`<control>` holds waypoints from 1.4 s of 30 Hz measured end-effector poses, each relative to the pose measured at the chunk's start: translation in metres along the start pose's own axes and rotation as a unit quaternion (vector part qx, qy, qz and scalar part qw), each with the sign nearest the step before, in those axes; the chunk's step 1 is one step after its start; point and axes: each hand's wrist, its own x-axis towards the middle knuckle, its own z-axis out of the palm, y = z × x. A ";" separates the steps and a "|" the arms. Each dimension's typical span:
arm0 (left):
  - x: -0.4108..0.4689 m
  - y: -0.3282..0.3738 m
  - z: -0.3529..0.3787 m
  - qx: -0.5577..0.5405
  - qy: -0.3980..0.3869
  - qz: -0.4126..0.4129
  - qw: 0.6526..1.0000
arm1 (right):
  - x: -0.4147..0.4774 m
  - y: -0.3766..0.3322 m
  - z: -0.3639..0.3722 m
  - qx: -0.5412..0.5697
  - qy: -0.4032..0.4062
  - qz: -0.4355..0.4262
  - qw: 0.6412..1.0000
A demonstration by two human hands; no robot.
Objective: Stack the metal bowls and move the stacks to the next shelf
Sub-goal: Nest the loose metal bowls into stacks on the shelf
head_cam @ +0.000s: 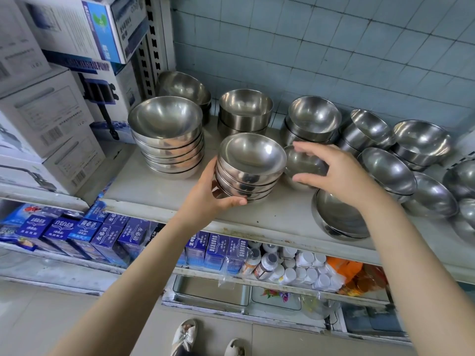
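Left fingers wrap the back-left side of the small stack of bowls (250, 168), thumb curled along its base: my left hand (216, 194) grips it. Right fingers and thumb are spread in a loose C, holding nothing; my right hand (334, 173) spans a single bowl (305, 163) just right of the stack, contact unclear. Shelf (144, 191) lies under the stack. Left of the stack is a taller pile of wide bowls (165, 119), behind it a nested pair (245, 109), and well right of it tilted loose bowls (388, 170).
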 end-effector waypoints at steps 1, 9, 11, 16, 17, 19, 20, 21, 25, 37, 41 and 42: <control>0.000 0.000 0.000 0.002 0.004 0.001 1.000 | 0.000 0.007 0.001 -0.013 -0.012 0.031 0.999; 0.000 0.000 0.000 0.010 0.012 0.001 1.000 | 0.010 0.032 0.023 -0.052 -0.067 0.107 0.991; 0.000 0.000 0.000 0.009 0.014 -0.002 1.000 | 0.012 0.031 0.023 -0.056 -0.043 0.096 0.993; 0.000 0.000 0.001 0.008 0.012 -0.007 1.000 | 0.002 0.010 0.001 0.012 0.056 0.058 0.997; 0.001 0.000 0.001 0.009 0.012 -0.007 1.000 | 0.000 0.003 -0.005 0.030 0.081 0.054 0.995; 0.001 0.000 0.000 0.015 0.009 -0.006 1.000 | -0.003 -0.013 -0.015 0.038 0.132 0.032 0.990; 0.000 0.000 0.000 0.017 0.008 -0.005 1.000 | -0.004 -0.022 -0.019 0.030 0.156 0.015 0.987; 0.000 0.001 0.000 0.018 0.007 -0.004 1.000 | -0.004 -0.032 -0.022 0.024 0.173 -0.002 0.985; 0.000 0.001 0.001 0.019 0.007 0.006 1.000 | -0.003 -0.064 -0.013 0.006 0.161 -0.088 0.983; 0.001 0.000 0.000 0.013 0.002 0.026 1.000 | -0.006 -0.071 0.032 -0.014 0.076 -0.098 0.992; 0.001 0.002 -0.002 -0.010 -0.016 0.024 1.000 | -0.014 -0.067 0.033 0.080 0.079 -0.015 0.994; 0.000 0.003 -0.004 -0.018 -0.018 0.022 0.999 | -0.015 -0.064 0.037 0.134 0.068 0.023 0.988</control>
